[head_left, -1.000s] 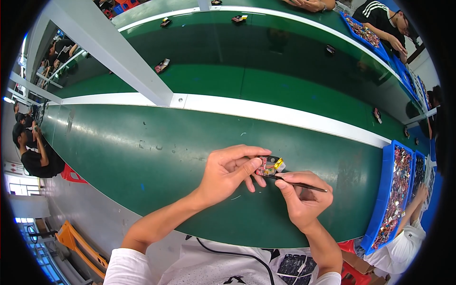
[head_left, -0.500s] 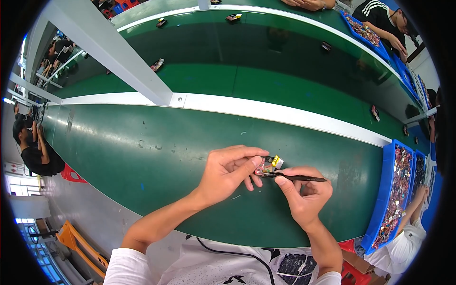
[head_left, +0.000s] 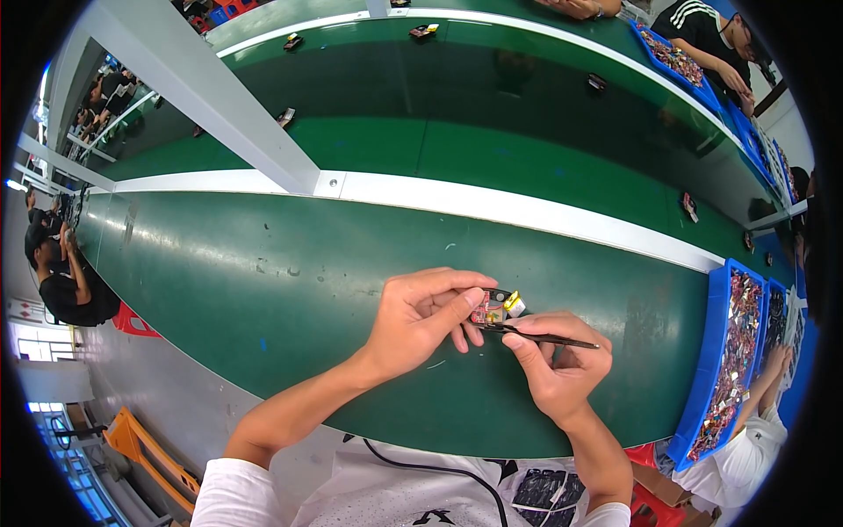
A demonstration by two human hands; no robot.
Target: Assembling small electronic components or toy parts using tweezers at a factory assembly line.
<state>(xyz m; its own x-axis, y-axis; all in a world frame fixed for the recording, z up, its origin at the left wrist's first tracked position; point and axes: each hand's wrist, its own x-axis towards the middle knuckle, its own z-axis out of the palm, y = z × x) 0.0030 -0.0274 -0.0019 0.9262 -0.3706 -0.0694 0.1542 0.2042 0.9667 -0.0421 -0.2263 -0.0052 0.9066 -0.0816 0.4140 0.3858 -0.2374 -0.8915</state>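
Over the green bench (head_left: 334, 263), my left hand (head_left: 426, 312) pinches a small black-cased electronic device (head_left: 494, 309) between thumb and fingers. A red circuit board and fine wires show inside the case. A small silver battery with yellow tape (head_left: 515, 304) sticks out from its right side. In my right hand (head_left: 566, 360) is a pair of black tweezers (head_left: 558, 340), gripped between thumb and fingers. The tweezers' tips reach the near edge of the case; what exactly they touch is too small to tell.
At the right end stands a blue bin (head_left: 722, 378) of small wired parts. Beyond the white rail (head_left: 439, 198), a green conveyor belt (head_left: 369, 140) carries several similar devices. A white post (head_left: 202, 97) rises at the left. Other people sit along both sides.
The tweezers in my right hand have tilted, their rear end a little lower and further left. My left hand holds almost still. The devices on the belt have shifted left.
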